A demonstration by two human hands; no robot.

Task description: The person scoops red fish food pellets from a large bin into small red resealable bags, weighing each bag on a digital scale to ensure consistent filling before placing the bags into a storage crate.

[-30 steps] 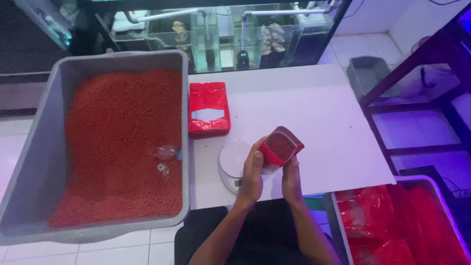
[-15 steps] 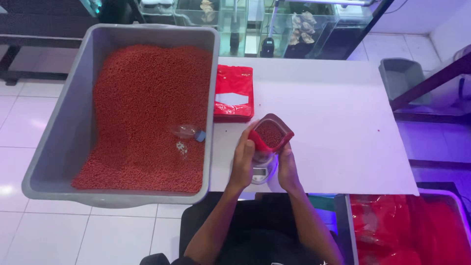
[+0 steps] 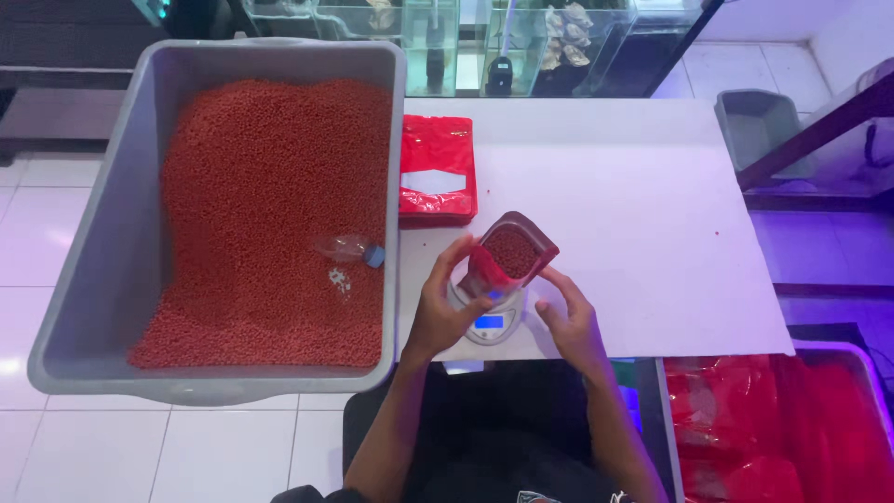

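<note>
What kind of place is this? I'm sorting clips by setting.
Probably an aquarium or fish-supply shop: glass tanks behind the table, a grey tub of red pellets, and a pouch held over a small scale.

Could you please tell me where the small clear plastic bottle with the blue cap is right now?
In the head view, the small clear plastic bottle with the blue cap lies on its side on the red pellets, near the right wall of the large grey plastic tub, left of the white table.
</note>
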